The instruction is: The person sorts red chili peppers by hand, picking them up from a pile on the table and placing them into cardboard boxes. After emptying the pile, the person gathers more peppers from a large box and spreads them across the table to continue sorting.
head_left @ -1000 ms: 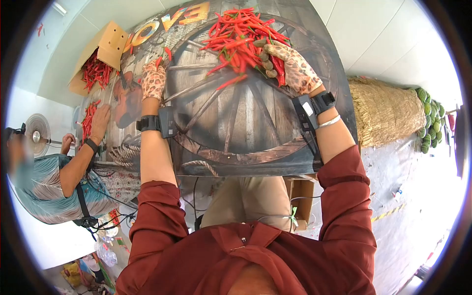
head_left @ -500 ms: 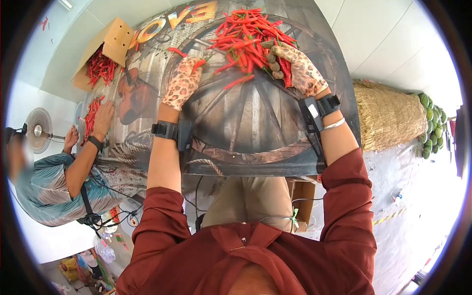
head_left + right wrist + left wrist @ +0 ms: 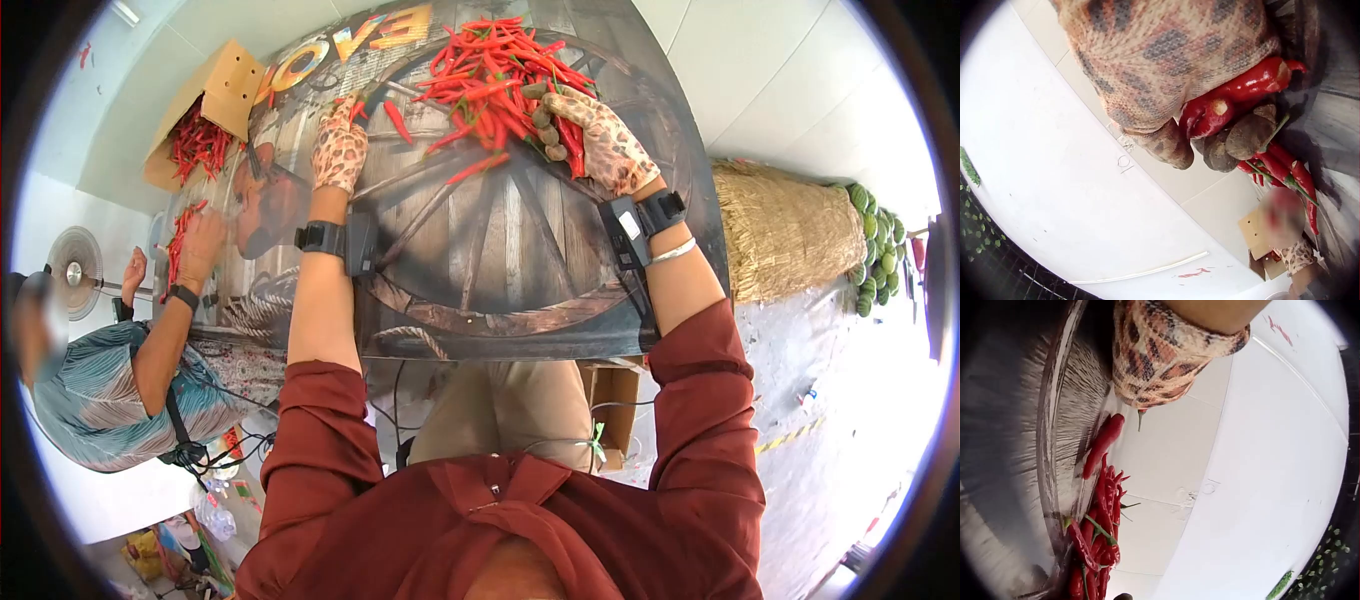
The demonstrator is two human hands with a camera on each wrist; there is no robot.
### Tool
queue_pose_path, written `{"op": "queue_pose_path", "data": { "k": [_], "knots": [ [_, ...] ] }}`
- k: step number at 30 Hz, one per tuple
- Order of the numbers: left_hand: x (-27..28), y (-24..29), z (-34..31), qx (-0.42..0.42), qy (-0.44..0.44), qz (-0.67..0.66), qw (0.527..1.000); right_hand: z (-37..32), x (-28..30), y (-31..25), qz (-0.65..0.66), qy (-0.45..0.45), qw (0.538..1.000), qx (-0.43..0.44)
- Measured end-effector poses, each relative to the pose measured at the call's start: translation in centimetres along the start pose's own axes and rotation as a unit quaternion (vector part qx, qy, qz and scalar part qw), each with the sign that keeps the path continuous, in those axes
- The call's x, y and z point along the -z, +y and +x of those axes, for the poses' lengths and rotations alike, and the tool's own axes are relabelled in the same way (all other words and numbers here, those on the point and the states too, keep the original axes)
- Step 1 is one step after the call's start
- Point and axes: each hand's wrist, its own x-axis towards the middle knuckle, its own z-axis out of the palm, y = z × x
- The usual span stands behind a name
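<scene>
My left hand, in a leopard-print glove, pinches a red chili pepper at its fingertips. Below the glove in the left wrist view, a green stem pokes out. A loose chili lies on the table to this hand's right, short of the big chili pile. At the pile's right edge, my right hand grips several red chilies in its palm. Up close, their shiny ends stick out between the glove and the dark, stained fingertips.
An open cardboard box of red chilies lies at the back left. Another person sits at the left, one hand over a smaller chili heap. The printed table meets a pale wall. Watermelons lie far right.
My left hand swung right toward the pile, then back left. A loose chili now lies where its fingertips were. The right hand keeps its grip. The other person's near hand lifted and closed up somewhat.
</scene>
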Motion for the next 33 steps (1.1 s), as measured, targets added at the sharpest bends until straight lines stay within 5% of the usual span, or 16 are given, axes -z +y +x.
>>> {"op": "queue_pose_path", "data": {
  "k": [3,5,12,20,26,33],
  "knots": [
    [-0.1,0.0,0.4,0.018,-0.036,0.028,0.999,0.2,0.1,-0.2,-0.093,0.009,0.995,0.027],
    [-0.4,-0.4,0.4,-0.039,-0.011,0.033,0.999,0.0,-0.2,-0.2,-0.096,0.013,0.995,0.027],
    [0.6,0.5,-0.4,-0.014,-0.024,0.018,0.999,-0.2,-0.7,-0.2,-0.041,0.020,0.999,0.008],
    [1.8,1.9,-0.7,0.075,-0.055,-0.145,0.985,-0.1,-0.7,-0.2,-0.044,0.023,0.999,0.011],
    [1.7,2.2,-0.7,0.020,-0.091,-0.033,0.995,0.0,0.1,-0.1,-0.060,0.000,0.998,0.022],
    [2.2,2.9,-1.1,0.058,-0.114,-0.060,0.990,0.0,-0.3,0.0,-0.050,0.011,0.998,0.022]
  ]
}}
